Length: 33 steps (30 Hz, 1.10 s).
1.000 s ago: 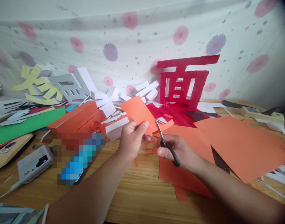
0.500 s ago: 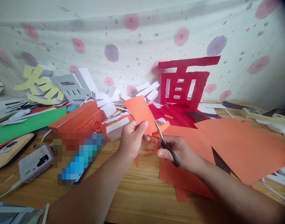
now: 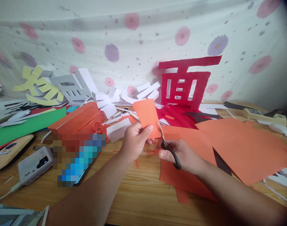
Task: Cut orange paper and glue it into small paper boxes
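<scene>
My left hand (image 3: 135,141) pinches a small orange paper piece (image 3: 146,116) by its lower edge and holds it upright above the wooden table (image 3: 138,194). My right hand (image 3: 178,153) grips black-handled scissors (image 3: 168,146), whose blades point up along the right edge of that piece. A cut-off orange strip (image 3: 171,136) lies just right of the blades. Thin orange offcuts (image 3: 151,151) lie on the table under my hands.
Large orange sheets (image 3: 242,147) cover the table on the right. A red paper character (image 3: 185,83) stands against the flowered cloth. An orange box (image 3: 79,119), white paper blocks (image 3: 117,129), green card (image 3: 28,125), a grey device (image 3: 35,164) and a power strip (image 3: 265,115) lie around.
The orange piece has turned more upright and looks narrower; the curled strip at its right side has dropped away beside the blades. My hands have shifted slightly.
</scene>
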### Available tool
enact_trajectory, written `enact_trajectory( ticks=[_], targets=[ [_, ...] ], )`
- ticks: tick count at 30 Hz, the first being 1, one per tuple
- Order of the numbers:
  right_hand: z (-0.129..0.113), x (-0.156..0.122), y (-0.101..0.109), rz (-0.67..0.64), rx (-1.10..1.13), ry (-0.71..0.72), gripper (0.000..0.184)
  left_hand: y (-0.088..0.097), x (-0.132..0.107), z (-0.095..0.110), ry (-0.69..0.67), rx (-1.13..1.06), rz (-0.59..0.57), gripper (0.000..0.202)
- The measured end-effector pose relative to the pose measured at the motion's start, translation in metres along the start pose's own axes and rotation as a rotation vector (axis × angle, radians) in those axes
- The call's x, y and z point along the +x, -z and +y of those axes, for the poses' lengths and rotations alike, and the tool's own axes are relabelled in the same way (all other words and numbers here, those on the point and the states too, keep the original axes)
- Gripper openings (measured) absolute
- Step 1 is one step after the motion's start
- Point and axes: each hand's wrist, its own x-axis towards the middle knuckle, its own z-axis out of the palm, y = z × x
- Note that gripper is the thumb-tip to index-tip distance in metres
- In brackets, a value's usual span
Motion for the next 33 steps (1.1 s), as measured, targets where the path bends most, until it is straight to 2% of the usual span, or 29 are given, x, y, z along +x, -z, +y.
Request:
enact_trajectory(
  ticks=[7,15,23,33],
  targets=[
    [0.0013,0.0013,-0.0005,-0.004,0.008,0.005,0.054,0.0005,0.0000,-0.0008,0.014,-0.043,0.000,0.023],
    [0.0013,-0.0003,-0.0010,0.018,-0.017,-0.062,0.056,0.0008,0.0000,-0.0013,0.044,-0.063,0.011,0.023],
    [0.0019,0.0011,-0.0018,0.030,0.005,-0.011,0.052,-0.0009,-0.0020,0.0023,0.050,-0.041,-0.062,0.022],
    [0.0049,0.0028,-0.0058,0.112,-0.024,0.000,0.049,-0.0040,-0.0028,0.0045,0.074,-0.063,-0.071,0.023]
  ],
)
